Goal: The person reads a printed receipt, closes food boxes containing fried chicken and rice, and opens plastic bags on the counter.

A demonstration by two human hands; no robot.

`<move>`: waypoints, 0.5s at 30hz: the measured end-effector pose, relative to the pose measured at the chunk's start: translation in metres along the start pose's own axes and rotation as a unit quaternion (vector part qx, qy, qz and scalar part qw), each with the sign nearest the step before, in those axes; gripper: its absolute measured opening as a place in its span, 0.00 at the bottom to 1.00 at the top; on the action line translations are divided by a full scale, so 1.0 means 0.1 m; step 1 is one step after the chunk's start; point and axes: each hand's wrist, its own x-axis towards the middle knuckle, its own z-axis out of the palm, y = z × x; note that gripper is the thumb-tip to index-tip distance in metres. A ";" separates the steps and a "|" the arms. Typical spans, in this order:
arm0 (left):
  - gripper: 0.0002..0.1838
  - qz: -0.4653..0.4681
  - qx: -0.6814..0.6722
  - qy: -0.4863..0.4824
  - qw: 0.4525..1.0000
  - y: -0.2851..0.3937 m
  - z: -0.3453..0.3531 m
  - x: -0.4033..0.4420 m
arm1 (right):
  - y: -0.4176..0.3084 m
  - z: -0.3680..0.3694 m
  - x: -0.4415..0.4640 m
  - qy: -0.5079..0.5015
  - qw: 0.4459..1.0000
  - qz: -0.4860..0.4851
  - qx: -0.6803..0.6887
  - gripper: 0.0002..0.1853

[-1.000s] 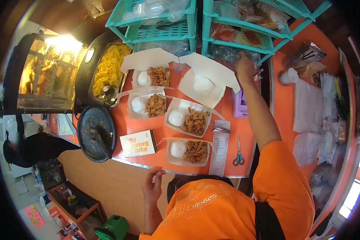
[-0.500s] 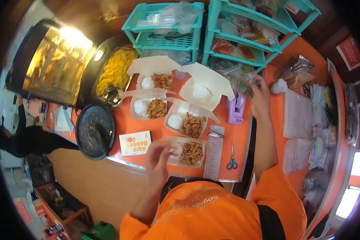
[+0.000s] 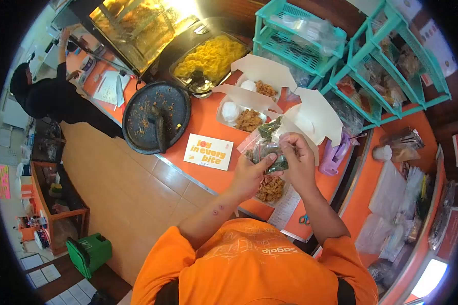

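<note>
A clear plastic bag (image 3: 269,140) with dark green leafy contents is held up over the counter. My left hand (image 3: 250,175) grips its lower left side, thumb across the front. On the bag's right side, my right hand (image 3: 299,158) pinches the plastic. Beneath the hands shows fried food (image 3: 269,188) in a white box, partly covered. Behind the bag stand open white boxes, one with a white round mound (image 3: 230,111) and fried pieces (image 3: 249,120). A closed printed box (image 3: 208,152) lies left of my hands.
A black stone mortar (image 3: 156,118) sits at the counter's left edge, near a tray of yellow food (image 3: 213,58). Teal racks (image 3: 300,40) stand at the back, with a purple tape dispenser (image 3: 335,154) in front. Another person in dark clothes (image 3: 61,101) is at the far left.
My right hand has brought the bag from the rack area to the middle, and my left hand has come up and taken hold of it. The view has turned toward the left.
</note>
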 end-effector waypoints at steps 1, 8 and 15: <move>0.19 0.002 -0.008 0.001 1.000 0.04 -0.08 -0.02 | -0.01 0.06 0.03 -0.011 0.997 0.055 0.053 0.02; 0.21 0.022 -0.028 0.020 0.999 0.26 -0.58 -0.04 | -0.18 0.15 0.78 -0.024 0.993 0.034 0.107 0.07; 0.20 0.026 0.014 0.066 0.997 0.64 -1.15 -0.22 | -0.22 0.28 1.76 -0.216 0.970 0.114 -0.014 0.03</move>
